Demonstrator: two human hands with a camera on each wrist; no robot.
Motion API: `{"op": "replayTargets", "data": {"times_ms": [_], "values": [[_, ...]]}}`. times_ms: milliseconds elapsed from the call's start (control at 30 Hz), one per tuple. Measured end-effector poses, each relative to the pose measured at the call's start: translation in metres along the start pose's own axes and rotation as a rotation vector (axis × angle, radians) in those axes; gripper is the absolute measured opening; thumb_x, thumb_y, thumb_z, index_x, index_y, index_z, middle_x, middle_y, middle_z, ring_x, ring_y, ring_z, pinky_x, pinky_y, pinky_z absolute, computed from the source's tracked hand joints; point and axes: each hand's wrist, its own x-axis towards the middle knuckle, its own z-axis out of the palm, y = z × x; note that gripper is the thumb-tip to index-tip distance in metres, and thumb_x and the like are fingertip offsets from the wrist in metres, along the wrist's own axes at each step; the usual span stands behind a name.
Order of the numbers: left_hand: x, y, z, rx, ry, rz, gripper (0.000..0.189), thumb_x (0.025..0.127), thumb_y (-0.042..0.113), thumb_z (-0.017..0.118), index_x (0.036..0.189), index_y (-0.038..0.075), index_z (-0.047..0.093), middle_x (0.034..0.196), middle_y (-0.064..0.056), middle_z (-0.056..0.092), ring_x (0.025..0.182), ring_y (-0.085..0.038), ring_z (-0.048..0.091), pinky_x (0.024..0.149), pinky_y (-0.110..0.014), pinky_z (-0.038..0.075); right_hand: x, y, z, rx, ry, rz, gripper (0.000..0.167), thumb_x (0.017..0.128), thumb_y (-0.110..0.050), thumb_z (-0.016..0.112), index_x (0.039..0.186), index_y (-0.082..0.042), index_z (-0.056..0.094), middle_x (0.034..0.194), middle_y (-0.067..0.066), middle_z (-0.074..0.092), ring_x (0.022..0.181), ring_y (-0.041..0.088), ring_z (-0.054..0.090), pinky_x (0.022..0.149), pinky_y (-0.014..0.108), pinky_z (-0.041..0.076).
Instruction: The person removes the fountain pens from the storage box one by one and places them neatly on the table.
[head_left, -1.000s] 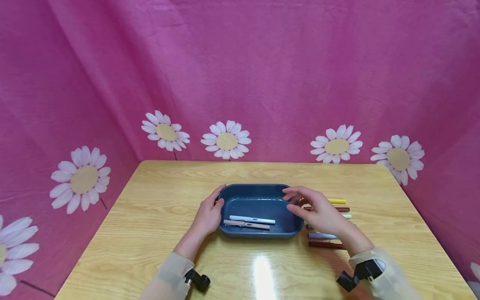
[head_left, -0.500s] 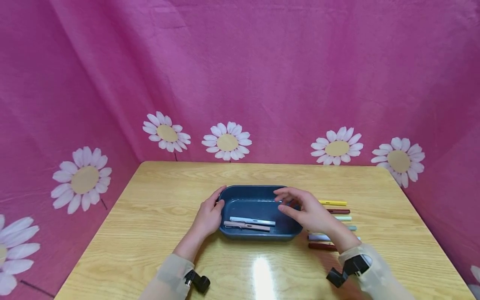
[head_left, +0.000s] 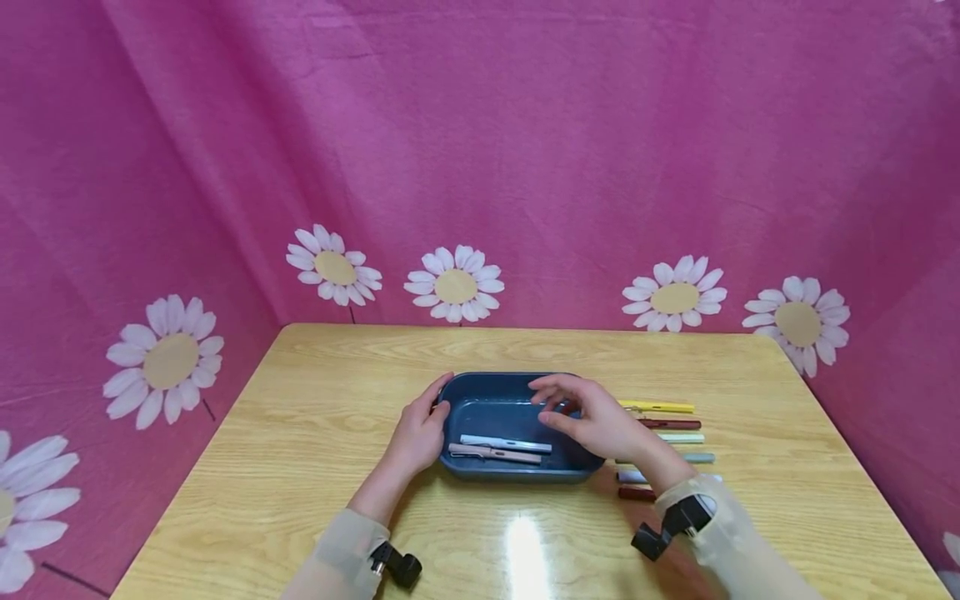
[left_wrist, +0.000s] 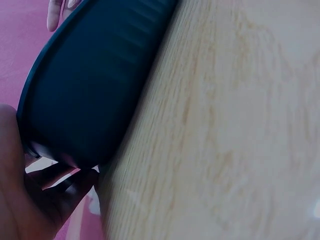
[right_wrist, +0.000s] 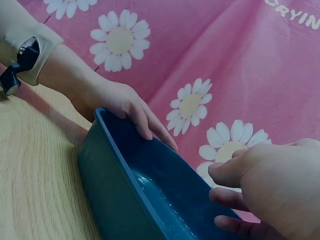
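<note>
A dark blue deep tray (head_left: 517,475) stands on the table, its near side wall filling much of the left wrist view. My left hand (head_left: 418,429) grips its left end, thumb over the rim and fingers outside. Inside, along the near side, lie a white pen (head_left: 506,443) and a pinkish-brown pen (head_left: 495,454), side by side. Over the tray's right end hovers my right hand (head_left: 592,421), fingers bent loosely and apart from the thumb, nothing between them. In the right wrist view the right hand (right_wrist: 272,187) overlaps the tray's far rim.
Right of the tray, several pens lie in a row on the wooden table (head_left: 315,400), among them a yellow pen (head_left: 667,407), a dark red pen (head_left: 678,424) and a grey-green pen (head_left: 699,457). The right forearm partly covers them. A pink flowered curtain (head_left: 525,167) hangs behind.
My right hand has moved left over the tray's right end, uncovering more of the yellow and upper dark red pens. The left hand, tray and the two pens inside have stayed put.
</note>
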Motion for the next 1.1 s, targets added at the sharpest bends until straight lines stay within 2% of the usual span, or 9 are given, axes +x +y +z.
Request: {"op": "replayTargets", "data": {"times_ms": [167,367,800,1100], "values": [[0.0,-0.002,0.0,-0.002,0.003,0.016,0.049,0.113,0.018,0.043,0.161,0.017,0.047,0.16,-0.014,0.049,0.147,-0.037,0.045,0.121,-0.058,0.033,0.005,0.005,0.004,0.006,-0.005,-0.008,0.041,0.101,-0.01,0.072,0.141,-0.006,0.064,0.122,0.014,0.073,0.106,0.021,0.068,0.09,0.045,0.056],[-0.001,-0.001,0.0,0.003,0.004,0.015,0.049,0.112,0.018,0.043,0.162,0.016,0.046,0.16,-0.014,0.049,0.147,-0.036,0.045,0.121,-0.058,0.033,0.011,0.008,0.006,-0.004,-0.049,-0.005,0.042,0.102,-0.011,0.071,0.142,-0.001,0.062,0.122,0.013,0.072,0.107,0.022,0.068,0.09,0.045,0.056],[-0.001,0.0,0.0,0.002,0.006,0.01,0.049,0.113,0.019,0.043,0.162,0.017,0.046,0.16,-0.014,0.049,0.148,-0.036,0.044,0.121,-0.058,0.032,0.023,0.008,0.017,-0.044,-0.138,0.011,0.038,0.103,-0.008,0.07,0.139,-0.002,0.064,0.12,0.009,0.073,0.107,0.019,0.067,0.094,0.046,0.056],[-0.001,0.0,0.0,-0.01,0.0,0.005,0.049,0.113,0.02,0.042,0.162,0.02,0.046,0.161,-0.013,0.048,0.148,-0.036,0.044,0.121,-0.058,0.033,0.032,0.011,0.032,-0.078,-0.184,0.042,0.031,0.101,-0.004,0.071,0.132,-0.004,0.068,0.113,0.003,0.073,0.104,0.015,0.067,0.091,0.038,0.056]]}}
